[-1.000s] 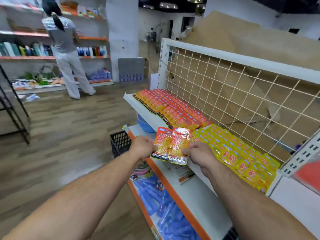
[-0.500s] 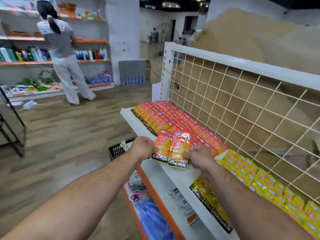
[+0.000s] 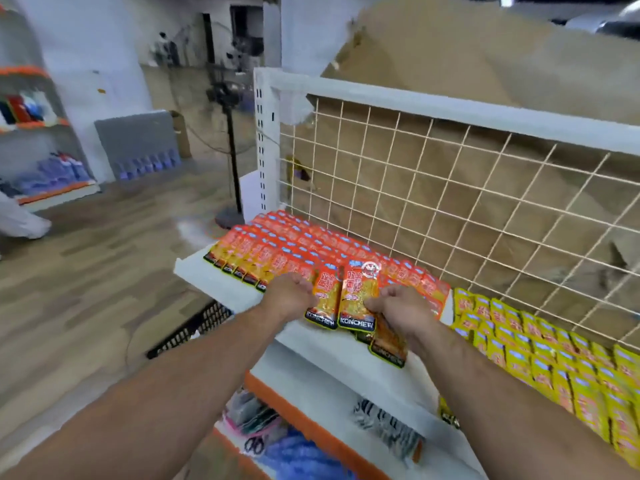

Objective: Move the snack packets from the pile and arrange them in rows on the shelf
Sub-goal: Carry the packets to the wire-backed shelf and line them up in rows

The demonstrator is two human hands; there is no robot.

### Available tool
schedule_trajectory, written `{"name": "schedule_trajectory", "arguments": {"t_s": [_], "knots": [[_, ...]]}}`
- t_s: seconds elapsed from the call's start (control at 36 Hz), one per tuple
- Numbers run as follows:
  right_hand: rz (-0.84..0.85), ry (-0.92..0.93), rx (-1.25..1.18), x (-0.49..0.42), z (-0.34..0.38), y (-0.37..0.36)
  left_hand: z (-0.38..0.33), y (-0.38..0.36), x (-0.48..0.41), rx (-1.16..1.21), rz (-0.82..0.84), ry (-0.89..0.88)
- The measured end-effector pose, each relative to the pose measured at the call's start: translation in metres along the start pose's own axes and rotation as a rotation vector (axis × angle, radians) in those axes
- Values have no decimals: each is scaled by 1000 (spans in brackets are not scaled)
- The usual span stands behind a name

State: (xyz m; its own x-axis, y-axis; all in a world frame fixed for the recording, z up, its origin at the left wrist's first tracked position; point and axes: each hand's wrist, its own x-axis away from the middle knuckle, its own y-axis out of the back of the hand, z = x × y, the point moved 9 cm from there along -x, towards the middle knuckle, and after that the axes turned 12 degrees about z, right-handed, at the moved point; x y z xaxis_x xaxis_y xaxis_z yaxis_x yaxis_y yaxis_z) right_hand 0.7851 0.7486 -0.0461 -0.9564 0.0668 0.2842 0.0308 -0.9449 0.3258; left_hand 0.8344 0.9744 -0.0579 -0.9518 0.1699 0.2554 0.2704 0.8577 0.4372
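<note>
Two orange snack packets marked KONCHEW are held side by side over the front of the white top shelf (image 3: 221, 282). My left hand (image 3: 289, 295) grips the left packet (image 3: 323, 301) by its left edge. My right hand (image 3: 401, 308) pinches the right packet (image 3: 358, 299) by its right edge. Beneath my right hand lie more orange packets (image 3: 388, 344), tilted at the shelf's front. Rows of orange packets (image 3: 277, 244) fill the shelf's left part up to the wire mesh back (image 3: 433, 188). To the right lie rows of yellow packets (image 3: 540, 348).
A lower white shelf (image 3: 329, 389) with an orange edge holds small items. Under it lie blue packs and scissors (image 3: 254, 445). A black plastic basket (image 3: 194, 329) stands on the wooden floor at left. Further back are a standing fan (image 3: 230, 133) and a wall shelf (image 3: 38, 126).
Both hands have carried the two packets forward and down onto the shelf's front, beside the orange rows. The view has swung right, so the person at the far shelves is almost out of view.
</note>
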Motion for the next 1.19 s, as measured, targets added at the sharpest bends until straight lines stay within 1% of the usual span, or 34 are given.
{"name": "schedule_trajectory", "arguments": {"t_s": [0.06, 0.19, 0.31, 0.39, 0.5, 0.64, 0.83, 1.06, 1.19], "knots": [[-30, -6, -27, 0, -2, -5, -4, 4, -10, -105, 15, -37], [-95, -60, -60, 10, -9, -17, -10, 8, -27, -329, 90, -54], [-150, -49, -58, 13, -6, -16, -13, 5, -38, -396, 125, -72], [-168, -77, -84, 17, -8, -18, -10, -1, -39, -476, 148, -81], [-203, -101, -82, 18, -7, -17, -8, -2, -43, -533, 161, -113], [-232, -116, -90, 18, -6, -17, -11, -2, -48, -534, 164, -176], [-226, -148, -82, 18, -8, -20, -10, -4, -49, -548, 177, -223], [-207, -143, -99, 14, -7, -22, -14, -3, -42, -695, 149, -249], [-203, -159, -70, 10, -12, -23, -17, -4, -38, -716, 122, -279]]}}
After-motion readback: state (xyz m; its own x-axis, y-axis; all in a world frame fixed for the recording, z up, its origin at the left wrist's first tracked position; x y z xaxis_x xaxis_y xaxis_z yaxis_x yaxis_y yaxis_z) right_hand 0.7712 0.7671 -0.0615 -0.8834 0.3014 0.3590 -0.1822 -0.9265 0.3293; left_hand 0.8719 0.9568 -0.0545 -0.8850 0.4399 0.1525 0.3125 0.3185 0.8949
